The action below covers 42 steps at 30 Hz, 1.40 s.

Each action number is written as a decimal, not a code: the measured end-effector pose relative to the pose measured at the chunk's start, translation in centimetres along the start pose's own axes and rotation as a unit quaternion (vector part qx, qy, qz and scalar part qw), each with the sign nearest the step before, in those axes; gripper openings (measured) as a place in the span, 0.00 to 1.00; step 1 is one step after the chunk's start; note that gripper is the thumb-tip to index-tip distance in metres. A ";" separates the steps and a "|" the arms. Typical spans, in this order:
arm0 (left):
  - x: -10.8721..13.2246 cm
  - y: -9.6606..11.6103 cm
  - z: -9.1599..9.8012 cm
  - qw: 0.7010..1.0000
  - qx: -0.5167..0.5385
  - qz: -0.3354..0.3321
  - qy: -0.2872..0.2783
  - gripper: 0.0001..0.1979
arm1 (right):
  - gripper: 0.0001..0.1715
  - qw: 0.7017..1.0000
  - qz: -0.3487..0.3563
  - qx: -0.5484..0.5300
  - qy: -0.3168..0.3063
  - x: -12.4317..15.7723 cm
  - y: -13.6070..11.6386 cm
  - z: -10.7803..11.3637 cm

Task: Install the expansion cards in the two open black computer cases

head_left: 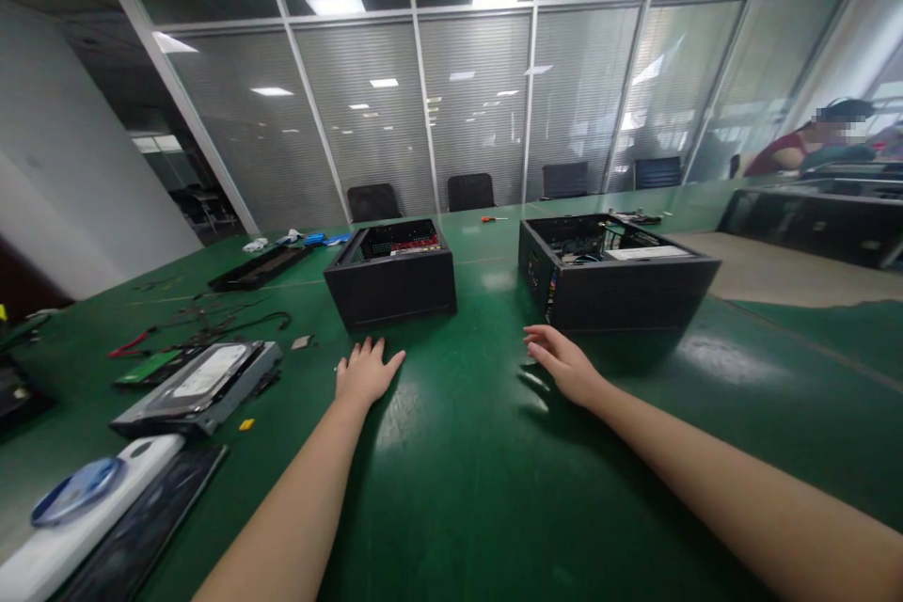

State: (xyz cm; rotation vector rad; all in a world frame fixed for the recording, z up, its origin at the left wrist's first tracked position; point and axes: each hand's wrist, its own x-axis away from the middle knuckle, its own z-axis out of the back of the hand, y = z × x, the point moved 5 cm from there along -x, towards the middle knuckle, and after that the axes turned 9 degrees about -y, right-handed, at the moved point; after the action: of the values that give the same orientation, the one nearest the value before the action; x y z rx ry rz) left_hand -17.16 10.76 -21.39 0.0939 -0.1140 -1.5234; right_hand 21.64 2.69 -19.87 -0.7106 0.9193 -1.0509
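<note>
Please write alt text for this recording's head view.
A person's empty left hand and right hand extend over a green table, near an open-topped left computer case and right computer case, both black. A hard drive and cables lie at left; an orange-handled screwdriver lies farther back.

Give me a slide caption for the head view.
Left hand by a black computer case, right hand by a second open-topped case, at a green table.
</note>
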 end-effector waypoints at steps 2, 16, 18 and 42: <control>-0.2 0.2 0.1 1.000 -0.001 0.002 0.008 0.45 | 0.25 0.998 0.038 0.040 0.039 0.4 -1.9 1.0; 0.3 1.3 0.6 0.998 0.002 -0.012 0.062 0.39 | 0.37 0.848 -0.055 0.526 0.028 -7.9 -5.3 14.8; 0.4 1.5 0.8 0.998 0.005 -0.010 0.064 0.38 | 0.37 0.848 -0.050 0.526 0.025 -7.9 -5.1 14.7; -0.1 1.5 1.4 0.990 0.128 0.020 0.064 0.36 | 0.25 0.876 0.209 0.418 0.118 16.8 -25.6 -5.3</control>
State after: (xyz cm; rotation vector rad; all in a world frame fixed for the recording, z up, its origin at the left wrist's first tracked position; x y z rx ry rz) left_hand -15.84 10.95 -19.80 0.3909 -0.2071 -1.4524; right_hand 10.06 -22.24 -5.35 0.3398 0.6758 -1.0226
